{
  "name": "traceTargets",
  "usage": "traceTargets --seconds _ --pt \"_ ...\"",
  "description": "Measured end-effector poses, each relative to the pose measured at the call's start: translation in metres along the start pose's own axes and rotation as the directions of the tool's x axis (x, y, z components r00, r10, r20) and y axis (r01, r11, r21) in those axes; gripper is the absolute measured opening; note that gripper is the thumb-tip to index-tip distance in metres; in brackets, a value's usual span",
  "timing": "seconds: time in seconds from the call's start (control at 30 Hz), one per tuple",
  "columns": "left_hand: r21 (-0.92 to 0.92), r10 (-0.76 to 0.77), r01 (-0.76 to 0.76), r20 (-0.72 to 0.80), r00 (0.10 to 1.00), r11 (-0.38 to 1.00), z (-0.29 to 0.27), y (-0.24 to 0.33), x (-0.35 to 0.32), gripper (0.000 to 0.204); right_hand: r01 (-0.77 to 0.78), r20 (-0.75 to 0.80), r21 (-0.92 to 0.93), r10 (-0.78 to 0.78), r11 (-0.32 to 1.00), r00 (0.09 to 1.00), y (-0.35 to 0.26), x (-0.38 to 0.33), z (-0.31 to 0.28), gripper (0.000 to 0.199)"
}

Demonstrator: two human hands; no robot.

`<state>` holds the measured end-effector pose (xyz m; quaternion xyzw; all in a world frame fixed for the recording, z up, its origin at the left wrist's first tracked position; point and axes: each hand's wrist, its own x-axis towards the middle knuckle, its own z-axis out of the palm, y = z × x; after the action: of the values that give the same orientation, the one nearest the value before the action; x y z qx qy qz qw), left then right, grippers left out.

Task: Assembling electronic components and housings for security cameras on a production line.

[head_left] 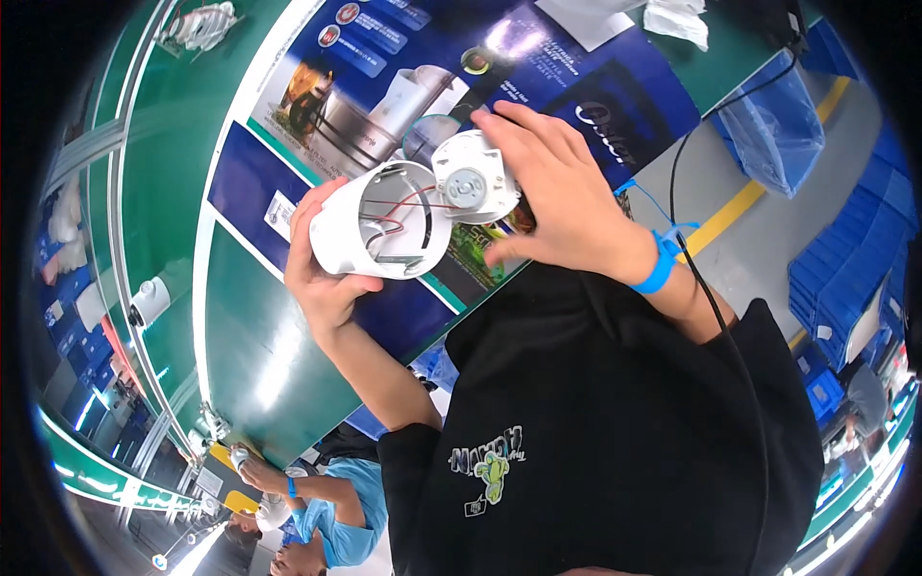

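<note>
My left hand [317, 278] is wrapped round a white hollow cylindrical housing [336, 235], its open end tilted toward the right. Inside the housing, thin red wires and a dark strip show. My right hand [567, 187] grips the edge of a round white plastic part [497, 197] with a silvery small motor [466, 188] at its centre; its fingertips are partly hidden behind it. Red wires [411, 200] run between the housing and the motor part, which are close together but separate. Both are held above printed cardboard [384, 322] on the green bench.
A blue wrist strap [663, 261] with a cord circles my right wrist; a black cable [706, 283] hangs beside it. White plastic bags [677, 21] lie at the bench's far edge. A translucent blue bin [776, 125] stands right. At lower left, another person in light blue [351, 504] works.
</note>
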<state>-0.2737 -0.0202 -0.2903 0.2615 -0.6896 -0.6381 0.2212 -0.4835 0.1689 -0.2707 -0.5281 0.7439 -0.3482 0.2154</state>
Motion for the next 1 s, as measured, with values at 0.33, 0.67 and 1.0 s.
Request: traceTargets --seconds 0.33,0.67,1.0 --pt "-0.036 0.058 -0.057 0.023 0.998 0.998 0.007 -0.005 0.007 0.093 0.099 -0.063 0.422 -0.080 0.901 0.995 0.002 0.014 -0.025 0.075" --pt "-0.129 -0.041 0.030 -0.081 0.996 0.991 -0.012 -0.028 0.003 0.094 0.318 -0.049 0.278 -0.317 0.906 0.947 -0.022 0.075 -0.006 0.068" --pt "-0.198 -0.042 0.018 -0.119 0.992 0.980 -0.037 -0.045 -0.007 0.095 0.400 0.035 0.314 -0.431 0.861 0.902 -0.033 0.102 0.027 0.065"
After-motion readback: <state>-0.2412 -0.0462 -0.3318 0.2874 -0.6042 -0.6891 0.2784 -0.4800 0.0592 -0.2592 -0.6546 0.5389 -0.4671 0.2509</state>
